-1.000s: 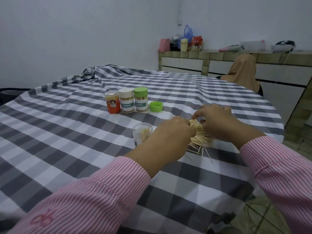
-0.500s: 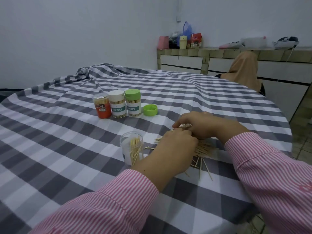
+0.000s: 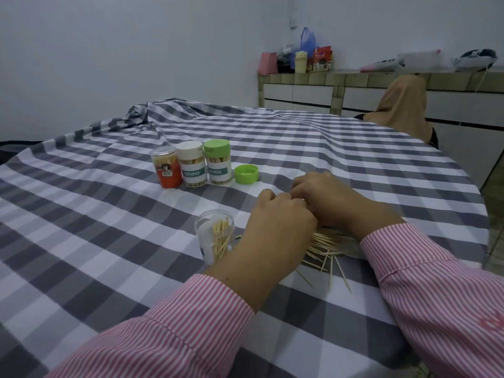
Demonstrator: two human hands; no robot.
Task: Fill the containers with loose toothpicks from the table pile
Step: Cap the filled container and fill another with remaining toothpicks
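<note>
From the head camera, a round surface (image 3: 81, 241) covered in a grey-and-white checked cloth carries everything, and the open clear container (image 3: 214, 236) standing near its middle serves as the landmark. This container is upright, lidless, and holds a loose handful of toothpicks leaning inside it. Just to its right lies the toothpick pile (image 3: 324, 249), spread flat on the cloth, with a few stray sticks fanning toward the near edge. The left hand (image 3: 275, 222) hovers immediately right of the container, above the pile's left part, knuckles up and fingers curled downward; the right hand (image 3: 324, 197) sits just beyond and right of it, touching it fingertip to fingertip. Something pale shows between the meeting fingers, but I cannot tell whether either grip holds toothpicks or closes on nothing, since the fingertips are hidden behind the knuckles. Both forearms wear pink-and-white striped sleeves (image 3: 169, 336). Beyond the container, farther from the viewer, three closed containers stand in a touching row: an orange one (image 3: 167, 168) at the left, a white-capped one (image 3: 191, 165) in the middle and a green-capped one (image 3: 218, 162) at the right, all packed with toothpicks. A loose green lid (image 3: 246, 173) lies just right of that row, open side up. Far behind the container, a tiled counter (image 3: 354, 77) along the wall holds bags and boxes.
</note>
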